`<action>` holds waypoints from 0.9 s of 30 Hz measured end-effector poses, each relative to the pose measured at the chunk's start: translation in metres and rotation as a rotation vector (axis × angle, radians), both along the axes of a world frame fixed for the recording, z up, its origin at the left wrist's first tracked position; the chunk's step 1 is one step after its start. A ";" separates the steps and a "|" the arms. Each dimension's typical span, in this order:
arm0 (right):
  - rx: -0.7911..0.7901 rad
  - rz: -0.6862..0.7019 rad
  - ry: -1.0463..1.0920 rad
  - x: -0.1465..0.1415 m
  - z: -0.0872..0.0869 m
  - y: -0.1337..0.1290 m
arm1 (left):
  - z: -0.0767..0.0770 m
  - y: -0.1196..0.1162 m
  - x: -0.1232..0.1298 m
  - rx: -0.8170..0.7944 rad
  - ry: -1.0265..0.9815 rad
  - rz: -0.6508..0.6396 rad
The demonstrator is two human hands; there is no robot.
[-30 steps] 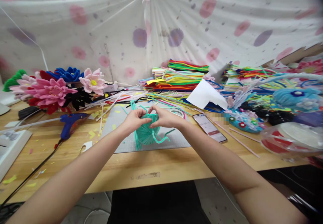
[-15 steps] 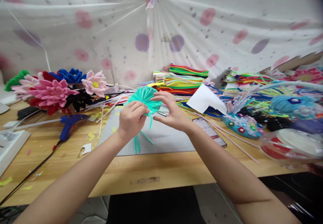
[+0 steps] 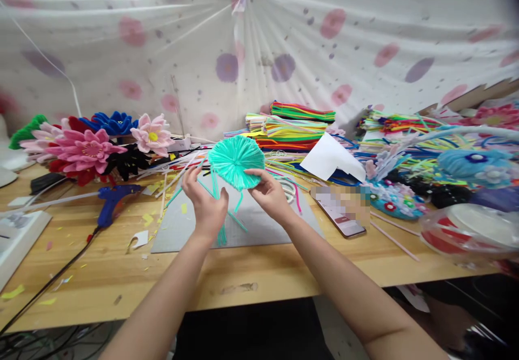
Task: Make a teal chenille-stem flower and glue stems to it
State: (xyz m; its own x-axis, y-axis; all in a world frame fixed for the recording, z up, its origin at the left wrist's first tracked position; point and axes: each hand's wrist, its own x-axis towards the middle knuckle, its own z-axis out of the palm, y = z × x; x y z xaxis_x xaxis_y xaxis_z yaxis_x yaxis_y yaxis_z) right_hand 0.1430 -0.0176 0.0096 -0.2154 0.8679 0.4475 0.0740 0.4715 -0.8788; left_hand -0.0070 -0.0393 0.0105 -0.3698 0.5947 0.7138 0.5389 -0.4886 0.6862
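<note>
A round teal disc [image 3: 236, 157], wrapped with fuzzy strands that fan out from its centre, is held up above the grey mat [image 3: 267, 234]. My right hand [image 3: 268, 195] grips its lower right edge, thumb below and fingers on its face. From the disc's lower edge a short teal end hangs down. At the lower left my left hand [image 3: 206, 203] is open, thumb and fingers apart, close to the disc; whether a fingertip touches it I cannot tell. Loose teal pipe cleaners [image 3: 221, 234] lie on the mat, partly behind my left hand.
Left of the mat are a blue glue gun [image 3: 110, 206], fuzzy flowers [image 3: 87, 146] and a white power strip [image 3: 22, 249]. Bundled pipe cleaners [image 3: 294, 130] and white paper [image 3: 330, 157] stand behind. On the right are a phone [image 3: 338, 213] and a plastic-wrapped roll [image 3: 466, 230].
My left hand has let go of the disc and moved down and left, its fingers spreading. My right hand has closed on the disc's edge, and the disc now faces me more fully.
</note>
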 end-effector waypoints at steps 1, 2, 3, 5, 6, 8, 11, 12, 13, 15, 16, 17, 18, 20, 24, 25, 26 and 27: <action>0.029 -0.020 -0.029 0.000 -0.002 0.000 | -0.001 -0.002 0.002 -0.097 -0.182 -0.070; 0.056 -0.031 -0.064 0.001 -0.003 -0.001 | 0.000 -0.005 0.004 -0.211 -0.347 -0.189; 0.079 -0.033 -0.098 0.001 -0.004 -0.002 | 0.000 -0.009 0.006 -0.326 -0.487 -0.336; 0.118 -0.029 -0.166 0.003 -0.006 -0.004 | 0.003 -0.015 0.009 -0.515 -0.684 -0.607; 0.135 -0.030 -0.204 0.005 -0.006 -0.005 | 0.005 -0.017 0.011 -0.563 -0.753 -0.682; 0.176 -0.045 -0.280 0.008 -0.007 -0.007 | 0.006 -0.019 0.014 -0.599 -0.843 -0.719; 0.218 -0.015 -0.333 0.011 -0.007 -0.008 | 0.002 -0.016 0.017 -0.618 -0.880 -0.640; 0.213 0.018 -0.314 0.011 -0.007 -0.009 | -0.001 -0.015 0.018 -0.609 -0.888 -0.587; 0.195 0.047 -0.269 0.011 -0.008 -0.011 | -0.003 -0.014 0.019 -0.590 -0.901 -0.529; 0.119 0.056 -0.093 0.007 -0.013 -0.013 | -0.007 -0.012 0.020 -0.545 -0.934 -0.430; 0.059 0.030 0.019 0.004 -0.016 -0.015 | -0.008 -0.011 0.021 -0.532 -0.949 -0.403; -0.016 0.001 0.125 0.001 -0.019 -0.016 | -0.008 -0.010 0.022 -0.526 -0.964 -0.392; -0.106 -0.009 0.206 -0.002 -0.022 -0.016 | -0.008 -0.010 0.023 -0.522 -0.980 -0.389; -0.311 0.070 0.250 -0.007 -0.026 -0.016 | -0.007 -0.009 0.024 -0.512 -1.020 -0.392; -0.557 0.287 0.160 -0.011 -0.025 -0.014 | -0.006 -0.006 0.025 -0.496 -1.086 -0.370; -0.557 0.292 0.153 -0.011 -0.024 -0.013 | -0.006 -0.006 0.025 -0.494 -1.097 -0.364; -0.538 0.285 0.146 -0.011 -0.022 -0.012 | -0.006 -0.005 0.024 -0.493 -1.115 -0.362; -0.504 0.277 0.126 -0.010 -0.021 -0.012 | -0.005 -0.005 0.023 -0.500 -1.142 -0.370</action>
